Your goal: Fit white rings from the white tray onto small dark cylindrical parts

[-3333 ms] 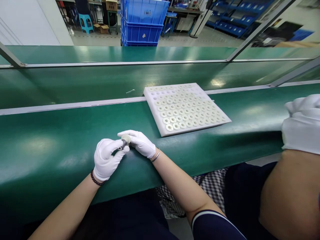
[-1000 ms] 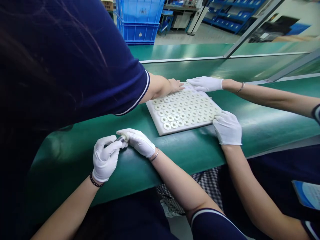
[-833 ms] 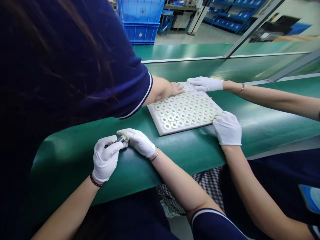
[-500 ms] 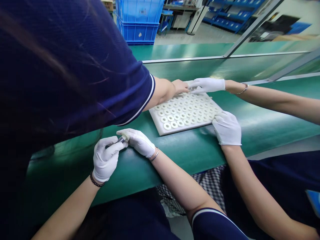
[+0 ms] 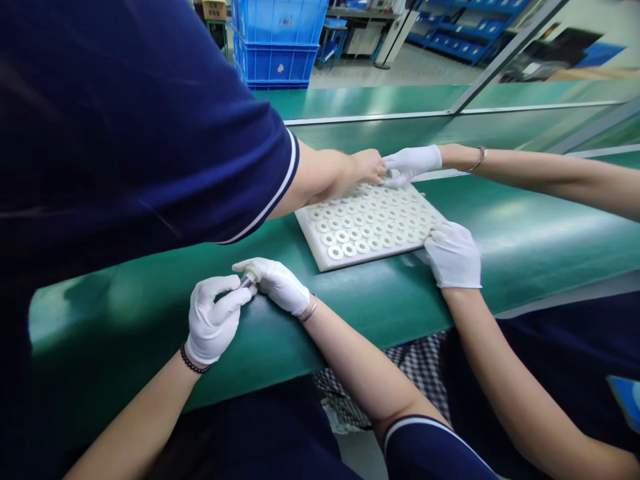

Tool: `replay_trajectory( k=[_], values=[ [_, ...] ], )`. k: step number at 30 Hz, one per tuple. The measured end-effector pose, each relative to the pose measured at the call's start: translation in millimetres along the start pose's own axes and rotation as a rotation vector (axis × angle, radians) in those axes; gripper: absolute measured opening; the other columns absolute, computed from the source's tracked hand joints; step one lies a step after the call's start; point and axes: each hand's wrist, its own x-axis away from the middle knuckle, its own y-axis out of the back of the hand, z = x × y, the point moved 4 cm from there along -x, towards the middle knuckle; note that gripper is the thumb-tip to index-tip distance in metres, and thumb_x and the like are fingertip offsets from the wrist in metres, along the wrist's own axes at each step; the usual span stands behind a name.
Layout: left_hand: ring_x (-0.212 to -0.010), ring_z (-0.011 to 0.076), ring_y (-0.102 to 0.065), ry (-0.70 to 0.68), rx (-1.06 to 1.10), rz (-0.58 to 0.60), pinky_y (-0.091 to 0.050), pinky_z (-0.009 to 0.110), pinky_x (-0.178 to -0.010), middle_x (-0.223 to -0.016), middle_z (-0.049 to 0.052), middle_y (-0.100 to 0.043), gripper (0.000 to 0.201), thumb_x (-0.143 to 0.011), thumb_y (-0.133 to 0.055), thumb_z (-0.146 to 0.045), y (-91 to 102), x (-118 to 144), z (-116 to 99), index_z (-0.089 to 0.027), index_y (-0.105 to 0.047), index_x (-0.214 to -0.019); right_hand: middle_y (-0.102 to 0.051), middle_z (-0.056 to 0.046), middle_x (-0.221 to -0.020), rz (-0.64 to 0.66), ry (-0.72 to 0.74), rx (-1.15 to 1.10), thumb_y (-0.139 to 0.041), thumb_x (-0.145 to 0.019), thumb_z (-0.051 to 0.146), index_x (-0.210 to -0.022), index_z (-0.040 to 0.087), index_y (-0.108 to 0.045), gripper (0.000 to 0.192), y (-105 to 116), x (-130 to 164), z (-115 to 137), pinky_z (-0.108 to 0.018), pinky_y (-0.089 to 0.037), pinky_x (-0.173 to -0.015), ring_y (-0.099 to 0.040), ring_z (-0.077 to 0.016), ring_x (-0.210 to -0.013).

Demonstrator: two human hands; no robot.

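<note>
My left hand (image 5: 213, 320) is curled shut around a small dark rod (image 5: 245, 283). My right hand (image 5: 277, 285) pinches the pale ring (image 5: 253, 274) at its tip; both hands rest on the green desk (image 5: 125, 320). Co-workers' hands touch the white tray (image 5: 320, 257) beyond.

green belt (image 5: 150, 313), white tray (image 5: 320, 257), blue crates (image 5: 280, 40), white gloves (image 5: 213, 320)

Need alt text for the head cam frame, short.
Two gloved hands, left and right, pinch a small rod over a green belt. Beyond, co-workers' hands reach over a white tray of rings.
</note>
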Motion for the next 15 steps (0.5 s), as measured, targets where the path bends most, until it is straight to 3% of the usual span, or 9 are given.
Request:
replay_trajectory(
  k=[2,7,15],
  values=[
    [-0.066,0.0168,-0.062,-0.053,-0.025,0.003,-0.053,0.029,-0.061,-0.073,0.002,-0.064,0.013,-0.081,-0.063,-0.017,1.1,-0.7,-2.1,-0.02,-0.067,-0.069,-0.068,-0.003,-0.08,0.013,0.003,-0.019,-0.053,-0.091,0.037,-0.107,0.014,-0.069,0.033,-0.2,-0.3,-0.7,-0.024,-0.049,-0.065,-0.058,-0.0108,-0.065],
    [-0.083,0.0162,-0.063,-0.22,-0.162,-0.139,-0.053,0.029,-0.074,-0.093,0.002,-0.064,0.021,-0.077,-0.066,-0.005,5.3,5.8,-1.0,-0.022,-0.068,-0.087,-0.067,-0.003,-0.078,0.026,-0.02,-0.116,-0.056,-0.09,0.042,-0.11,0.012,-0.066,0.037,0.2,-1.3,-5.0,-0.022,-0.048,-0.057,-0.057,-0.0089,-0.059],
    [-0.092,0.0164,-0.064,-0.201,-0.211,-0.175,-0.054,0.031,-0.08,-0.102,0.003,-0.063,0.025,-0.075,-0.069,-0.004,5.6,9.8,7.3,-0.022,-0.065,-0.092,-0.07,-0.005,-0.081,0.023,-0.034,-0.158,-0.066,-0.084,0.042,-0.111,0.012,-0.066,0.04,1.7,-0.7,-6.3,-0.021,-0.049,-0.058,-0.062,-0.0098,-0.062]
  ],
)
